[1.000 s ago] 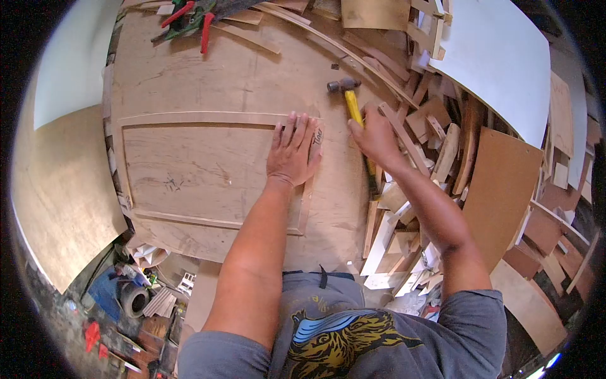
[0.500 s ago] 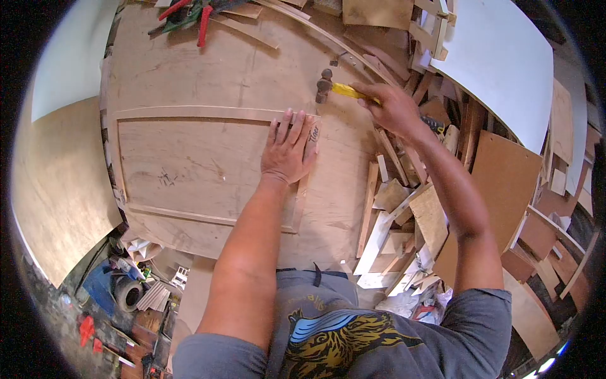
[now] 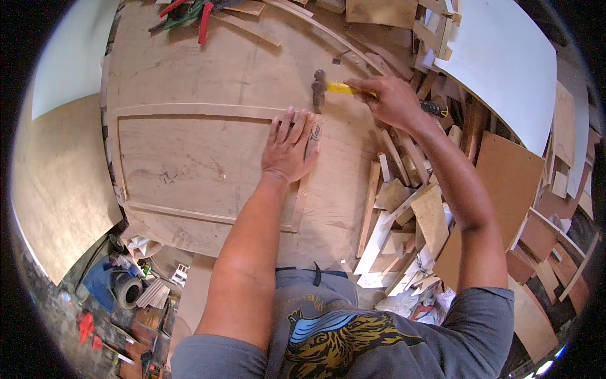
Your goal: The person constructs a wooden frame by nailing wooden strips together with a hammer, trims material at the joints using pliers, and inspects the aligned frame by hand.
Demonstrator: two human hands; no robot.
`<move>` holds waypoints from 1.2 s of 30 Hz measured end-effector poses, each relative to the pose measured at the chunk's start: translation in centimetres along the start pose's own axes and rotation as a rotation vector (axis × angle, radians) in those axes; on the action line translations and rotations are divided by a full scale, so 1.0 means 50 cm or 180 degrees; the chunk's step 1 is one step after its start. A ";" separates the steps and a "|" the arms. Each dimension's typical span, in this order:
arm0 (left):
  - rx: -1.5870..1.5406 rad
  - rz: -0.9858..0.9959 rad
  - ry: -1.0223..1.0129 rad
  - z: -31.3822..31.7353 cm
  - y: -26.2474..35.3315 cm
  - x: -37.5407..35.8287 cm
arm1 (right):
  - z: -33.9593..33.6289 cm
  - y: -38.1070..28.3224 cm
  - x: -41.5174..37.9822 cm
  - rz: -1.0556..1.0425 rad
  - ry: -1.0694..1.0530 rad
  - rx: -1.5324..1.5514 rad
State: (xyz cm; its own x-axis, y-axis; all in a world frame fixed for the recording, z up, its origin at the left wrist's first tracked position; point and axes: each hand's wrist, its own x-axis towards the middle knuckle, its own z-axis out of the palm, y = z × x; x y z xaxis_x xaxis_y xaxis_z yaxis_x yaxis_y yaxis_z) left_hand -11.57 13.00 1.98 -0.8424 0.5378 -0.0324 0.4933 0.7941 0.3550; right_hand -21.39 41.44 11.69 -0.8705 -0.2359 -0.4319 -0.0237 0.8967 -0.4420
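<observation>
A broad wooden table (image 3: 189,82) filled the middle, its top scuffed and stained! Out left, a big pale plywood sheet (image 3: 69,196); below it, a dark, cluttered floor (image 3: 55,309), and there was a tyre (image 3: 128,292) amid the mess! Over right, a white board (image 3: 511,76) shone, scrap wood (image 3: 398,192) lay heaped, and bright light (image 3: 546,366) glinted low in the corner.

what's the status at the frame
Left hand on wooden frame. Right hand gripping ball-peen hammer. Hammer head by frame corner, left hand close.
</observation>
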 end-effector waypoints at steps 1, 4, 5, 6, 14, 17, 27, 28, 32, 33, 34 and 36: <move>-0.0020 -0.0007 -0.0005 0.002 0.000 0.000 | 0.004 0.002 0.000 -0.0028 0.0082 0.0023; -0.0055 0.0060 0.0106 0.000 0.001 0.001 | 0.015 0.014 -0.001 -0.0206 0.0180 0.0160; -0.0039 0.0063 0.0104 -0.001 0.001 0.001 | 0.016 0.018 -0.002 -0.0282 0.0189 0.0222; -0.0024 0.0066 0.0099 -0.002 0.000 0.001 | 0.016 0.017 -0.004 -0.0321 0.0223 0.0208; -0.0009 0.0028 -0.0018 0.000 0.000 -0.001 | 0.035 0.019 -0.034 -0.0635 0.0452 -0.0215; 0.0001 0.0004 0.0000 -0.001 0.001 0.001 | 0.037 0.021 -0.036 -0.0596 0.0466 -0.0208; -0.0051 0.0021 -0.0034 0.003 -0.003 -0.001 | 0.055 0.038 -0.034 -0.0434 0.0585 -0.0046; -0.0063 0.0007 -0.0055 0.003 -0.002 -0.001 | 0.053 0.034 -0.029 -0.0275 0.0538 -0.0020; -0.0013 0.0053 0.0011 0.005 -0.002 -0.001 | 0.039 0.014 -0.021 0.0335 0.0262 0.0690; -0.0005 0.0062 0.0010 0.004 -0.002 -0.001 | 0.040 0.015 -0.020 0.0395 0.0224 0.0837; 0.0003 0.0071 0.0011 0.003 -0.002 -0.001 | 0.048 0.026 -0.017 0.0319 0.0242 0.0864; -0.0004 0.0077 0.0057 0.002 -0.002 0.000 | 0.052 0.046 -0.011 0.0127 0.0153 0.0808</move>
State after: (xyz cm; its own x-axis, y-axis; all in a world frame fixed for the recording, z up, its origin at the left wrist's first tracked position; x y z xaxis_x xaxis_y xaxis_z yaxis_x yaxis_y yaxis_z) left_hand -11.58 12.95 1.83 -0.8341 0.5516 -0.0070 0.5132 0.7807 0.3565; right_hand -19.68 42.64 8.87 -0.8907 -0.1787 -0.4179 0.1301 0.7807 -0.6112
